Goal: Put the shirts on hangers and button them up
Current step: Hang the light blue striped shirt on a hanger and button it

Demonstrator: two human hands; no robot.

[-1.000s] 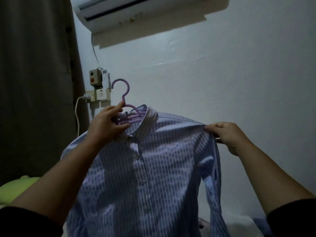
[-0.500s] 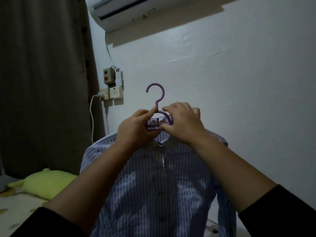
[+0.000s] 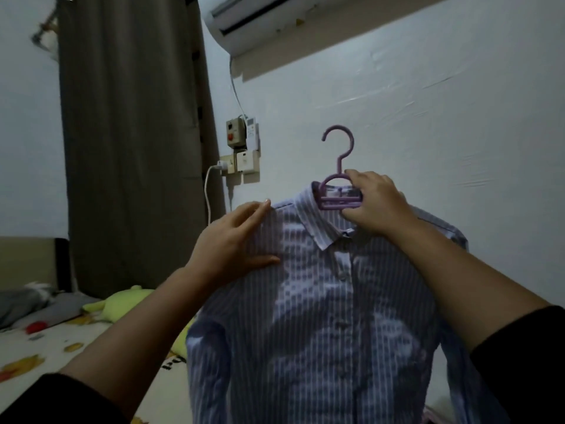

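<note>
The striped shirt (image 3: 330, 316) hangs on a purple hanger (image 3: 337, 191) and is held up in the air in front of a pale wall (image 3: 428, 117). The front placket is closed, with buttons visible down the centre line. The collar stands around the hanger's neck; the hook rises clear above it.

Right hand (image 3: 374, 205): fingers curled around the hanger's body just below the hook, at the right side of the collar opening. This hand carries the load; the shirt hangs directly beneath the grip.

Left hand (image 3: 235, 240): fingers straight and spread, laid flat against the shirt's shoulder on the left of the view, thumb lying on the upper chest fabric. It presses on the cloth and grips nothing. It sits beside and slightly below the collar, apart from the hanger.

Both sleeves of the shirt hang down at the sides.

Surroundings: a dark curtain (image 3: 131, 133) to the left, an air conditioner (image 3: 244, 22) high on the wall, a switch box (image 3: 237, 134) and sockets with a white cable (image 3: 209, 191) plugged in. Below left, a bed (image 3: 46, 356) with a printed sheet and a yellow-green soft toy (image 3: 122, 304) lying on it.
</note>
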